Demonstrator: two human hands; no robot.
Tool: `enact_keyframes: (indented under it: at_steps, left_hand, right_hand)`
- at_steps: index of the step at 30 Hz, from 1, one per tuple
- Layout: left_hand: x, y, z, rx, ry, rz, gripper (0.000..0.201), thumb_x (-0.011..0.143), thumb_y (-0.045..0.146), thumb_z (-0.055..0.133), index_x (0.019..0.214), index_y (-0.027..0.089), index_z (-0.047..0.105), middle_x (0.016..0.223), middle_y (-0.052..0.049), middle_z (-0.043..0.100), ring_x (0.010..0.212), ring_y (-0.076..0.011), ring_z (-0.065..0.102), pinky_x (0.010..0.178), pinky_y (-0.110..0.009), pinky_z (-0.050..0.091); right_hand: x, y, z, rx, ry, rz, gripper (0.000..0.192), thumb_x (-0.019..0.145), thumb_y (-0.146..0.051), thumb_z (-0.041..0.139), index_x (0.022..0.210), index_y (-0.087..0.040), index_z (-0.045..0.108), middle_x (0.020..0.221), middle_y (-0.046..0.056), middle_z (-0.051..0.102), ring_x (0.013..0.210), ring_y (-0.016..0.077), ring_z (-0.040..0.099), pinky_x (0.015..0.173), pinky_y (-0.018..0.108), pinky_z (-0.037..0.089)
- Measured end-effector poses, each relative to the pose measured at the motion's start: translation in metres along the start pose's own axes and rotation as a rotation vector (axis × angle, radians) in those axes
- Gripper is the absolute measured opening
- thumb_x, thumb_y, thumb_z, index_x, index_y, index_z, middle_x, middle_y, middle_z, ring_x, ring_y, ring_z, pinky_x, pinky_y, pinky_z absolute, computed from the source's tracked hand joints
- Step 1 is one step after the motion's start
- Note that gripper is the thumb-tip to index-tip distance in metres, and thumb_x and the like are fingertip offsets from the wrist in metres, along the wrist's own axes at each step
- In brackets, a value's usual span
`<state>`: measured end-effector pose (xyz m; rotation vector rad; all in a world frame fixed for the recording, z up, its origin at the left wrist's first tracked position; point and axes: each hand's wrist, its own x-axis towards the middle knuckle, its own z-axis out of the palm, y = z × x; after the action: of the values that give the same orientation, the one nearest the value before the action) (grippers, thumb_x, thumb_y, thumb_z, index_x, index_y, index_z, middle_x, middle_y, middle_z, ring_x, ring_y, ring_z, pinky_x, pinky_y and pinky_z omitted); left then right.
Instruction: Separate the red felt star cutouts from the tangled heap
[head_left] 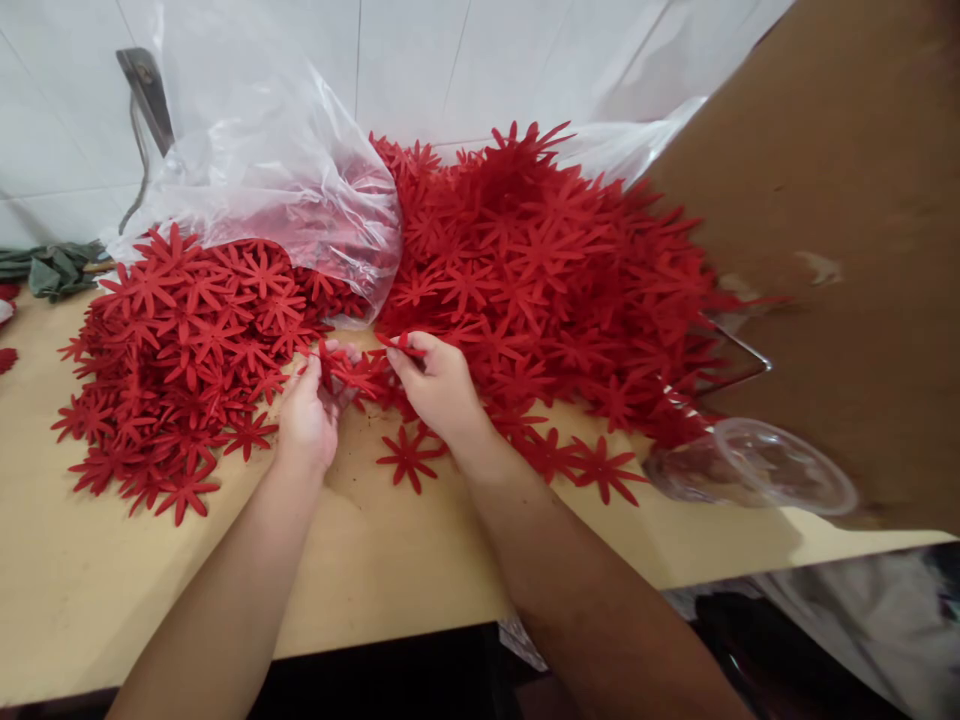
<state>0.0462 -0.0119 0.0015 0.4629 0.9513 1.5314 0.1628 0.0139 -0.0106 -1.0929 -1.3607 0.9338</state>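
Where the two big heaps of red flower cutouts meet on the counter (135,590), both hands work close together. The left hand (309,412) has its fingers curled around a small bunch of red flower pieces (346,372), gripping them near the thumb. The right hand (439,385) pinches the other end of that same bunch, thumb and forefinger closed on a thin red petal at its top. The bunch sits between the two hands, just above the counter and touching the edge of the piles.

The left heap (180,350) spreads out from under a clear plastic bag (277,170), which drapes over its upper part. The right heap (547,270) is taller and leans back toward the white tiled wall (450,60). A few loose single flowers (409,458) lie flat on the bare wood just below the right wrist and further to its right.

On the far right stands a large brown cardboard sheet (832,260), tilted. Beside its lower edge a clear plastic cup (750,465) lies on its side near the counter's edge. At the far left, a bundle of green material (52,268) rests against the wall.
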Motion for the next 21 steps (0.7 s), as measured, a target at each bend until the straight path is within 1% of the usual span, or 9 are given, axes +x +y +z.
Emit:
enact_keyframes:
  at_steps: [2, 4, 8, 11, 14, 17, 19, 21]
  left_hand:
    - [0.003, 0.000, -0.003, -0.023, 0.031, -0.024, 0.020, 0.084, 0.026, 0.043, 0.085, 0.015, 0.060, 0.079, -0.005, 0.068, 0.083, -0.0147, 0.065, 0.074, -0.027, 0.051]
    - [0.004, 0.001, -0.004, -0.043, 0.039, -0.046, 0.020, 0.083, 0.026, 0.044, 0.084, 0.014, 0.060, 0.077, -0.005, 0.068, 0.079, -0.0146, 0.065, 0.074, -0.028, 0.051]
    - [0.003, 0.000, -0.004, -0.090, -0.036, -0.096, 0.019, 0.083, 0.023, 0.044, 0.083, 0.014, 0.061, 0.076, -0.003, 0.066, 0.073, -0.0123, 0.064, 0.072, -0.028, 0.052]
    - [0.004, 0.000, -0.005, -0.117, -0.035, -0.144, 0.016, 0.081, 0.021, 0.045, 0.082, 0.014, 0.060, 0.076, -0.002, 0.065, 0.070, -0.0102, 0.063, 0.070, -0.026, 0.051]
    - [0.005, -0.001, -0.006, -0.088, -0.026, -0.129, 0.010, 0.076, 0.021, 0.054, 0.082, 0.015, 0.061, 0.071, 0.001, 0.062, 0.064, -0.0077, 0.060, 0.061, -0.020, 0.048]
    - [0.002, -0.002, -0.003, 0.043, -0.098, -0.063, 0.019, 0.067, 0.025, 0.066, 0.084, 0.017, 0.062, 0.063, 0.004, 0.058, 0.053, -0.0050, 0.052, 0.052, -0.018, 0.042]
    - [-0.002, -0.004, 0.000, 0.149, -0.150, -0.016, 0.022, 0.061, 0.024, 0.071, 0.079, 0.017, 0.062, 0.063, 0.004, 0.059, 0.054, -0.0048, 0.051, 0.053, -0.018, 0.041]
    - [-0.003, -0.007, 0.002, 0.198, -0.163, 0.006, 0.020, 0.058, 0.022, 0.072, 0.073, 0.015, 0.061, 0.063, 0.003, 0.060, 0.055, -0.0049, 0.052, 0.055, -0.018, 0.041]
  right_hand:
    - [0.001, 0.000, -0.001, 0.038, -0.004, 0.066, 0.023, 0.074, -0.036, 0.056, 0.061, -0.018, 0.049, 0.048, -0.004, 0.051, 0.042, 0.0082, 0.046, 0.043, 0.022, 0.038]
    - [0.001, -0.002, -0.003, 0.041, -0.017, 0.092, 0.031, 0.074, -0.044, 0.055, 0.059, -0.019, 0.046, 0.045, -0.004, 0.048, 0.040, 0.0075, 0.042, 0.040, 0.021, 0.034]
    - [0.000, -0.005, -0.007, -0.095, 0.044, 0.026, 0.042, 0.075, -0.051, 0.052, 0.051, -0.019, 0.039, 0.044, -0.006, 0.036, 0.041, 0.0057, 0.032, 0.041, 0.022, 0.027]
    - [-0.002, -0.008, -0.009, -0.141, 0.052, -0.003, 0.047, 0.076, -0.056, 0.049, 0.049, -0.019, 0.034, 0.045, -0.006, 0.029, 0.044, 0.0053, 0.026, 0.043, 0.023, 0.024]
    - [-0.004, -0.011, -0.007, -0.114, -0.018, 0.022, 0.047, 0.076, -0.058, 0.047, 0.052, -0.018, 0.039, 0.046, -0.006, 0.032, 0.045, 0.0057, 0.028, 0.043, 0.022, 0.025]
    - [-0.005, -0.013, -0.005, -0.075, -0.111, 0.021, 0.047, 0.074, -0.060, 0.048, 0.055, -0.017, 0.046, 0.048, -0.004, 0.039, 0.046, 0.0063, 0.032, 0.044, 0.022, 0.028]
    - [-0.005, -0.013, -0.003, -0.045, -0.184, 0.006, 0.049, 0.072, -0.062, 0.048, 0.055, -0.017, 0.047, 0.049, -0.004, 0.041, 0.046, 0.0062, 0.034, 0.045, 0.022, 0.030]
    - [-0.005, -0.015, -0.002, -0.010, -0.255, 0.010, 0.053, 0.071, -0.066, 0.044, 0.052, -0.017, 0.043, 0.048, -0.004, 0.039, 0.045, 0.0058, 0.033, 0.044, 0.022, 0.030]
